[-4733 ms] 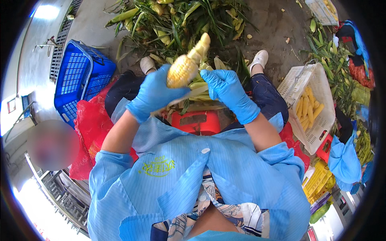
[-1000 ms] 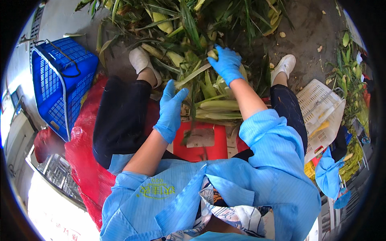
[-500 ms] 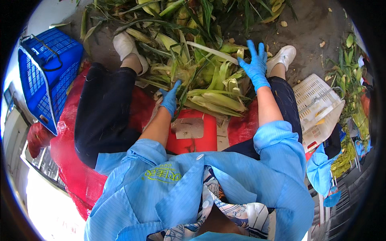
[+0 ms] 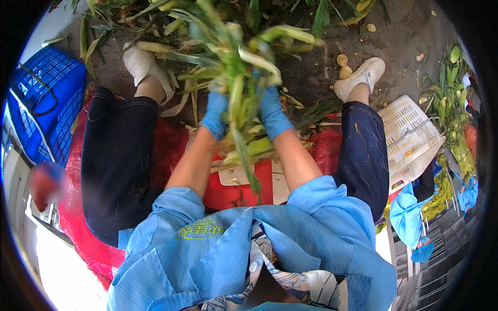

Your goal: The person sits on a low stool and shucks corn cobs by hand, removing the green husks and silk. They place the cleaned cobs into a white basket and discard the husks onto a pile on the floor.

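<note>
A big bundle of green and pale corn husks [image 4: 236, 90] is lifted between my two blue-gloved hands, its upper part smeared by motion. My left hand [image 4: 215, 111] clasps the bundle from the left, and my right hand [image 4: 272, 111] clasps it from the right. Most of the fingers are hidden behind the leaves. One long green leaf hangs down over the red plastic piece [image 4: 262, 181] in front of me. Beneath the bundle, more pale green husks [image 4: 254, 150] lie between my knees.
Farther out, a heap of corn husks [image 4: 171, 26] covers the floor. A blue crate [image 4: 49, 98] stands at left, a white crate [image 4: 407, 137] at right. Red mesh sacking [image 4: 78, 207] spreads under my left leg. Another person's blue sleeve [image 4: 407, 215] shows at far right.
My hands have come together from wide apart and gathered the husks from between my feet. The bundle is now raised and shifted away from me, baring floor beside my right shoe.
</note>
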Tool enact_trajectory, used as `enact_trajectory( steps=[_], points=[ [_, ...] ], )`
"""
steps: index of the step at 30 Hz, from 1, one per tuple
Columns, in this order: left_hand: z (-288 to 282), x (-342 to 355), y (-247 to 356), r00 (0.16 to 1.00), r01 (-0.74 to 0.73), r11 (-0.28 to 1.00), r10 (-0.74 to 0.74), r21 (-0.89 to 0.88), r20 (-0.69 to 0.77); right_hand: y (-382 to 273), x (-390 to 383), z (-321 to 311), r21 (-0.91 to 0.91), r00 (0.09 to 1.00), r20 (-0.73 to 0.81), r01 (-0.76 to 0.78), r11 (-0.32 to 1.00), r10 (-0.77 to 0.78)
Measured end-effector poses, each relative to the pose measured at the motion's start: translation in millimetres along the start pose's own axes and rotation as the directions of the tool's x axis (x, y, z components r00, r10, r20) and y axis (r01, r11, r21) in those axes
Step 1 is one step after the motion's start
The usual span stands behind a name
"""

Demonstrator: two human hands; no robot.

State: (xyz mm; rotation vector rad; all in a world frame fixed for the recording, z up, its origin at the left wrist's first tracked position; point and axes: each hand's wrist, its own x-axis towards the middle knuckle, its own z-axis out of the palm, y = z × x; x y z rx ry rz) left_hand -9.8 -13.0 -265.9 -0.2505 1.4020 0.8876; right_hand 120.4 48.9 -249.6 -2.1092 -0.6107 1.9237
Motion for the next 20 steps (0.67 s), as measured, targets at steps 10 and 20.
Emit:
enact_trajectory(
  steps=[10, 20],
  points=[
    [36, -57, 75, 0.926, -0.059, 0.941, -0.073, 0.333, 0.37, -24, 9, 23, 0.277, 0.999, 0.052, -0.024, 0.961, 0.009],
    [19, 67, 15, 0.967, -0.046, 0.585, 0.228, 0.81, -0.11, -26, -70, -13, 0.28, 0.926, -0.285, 0.326, 0.903, -0.246]
  ],
)
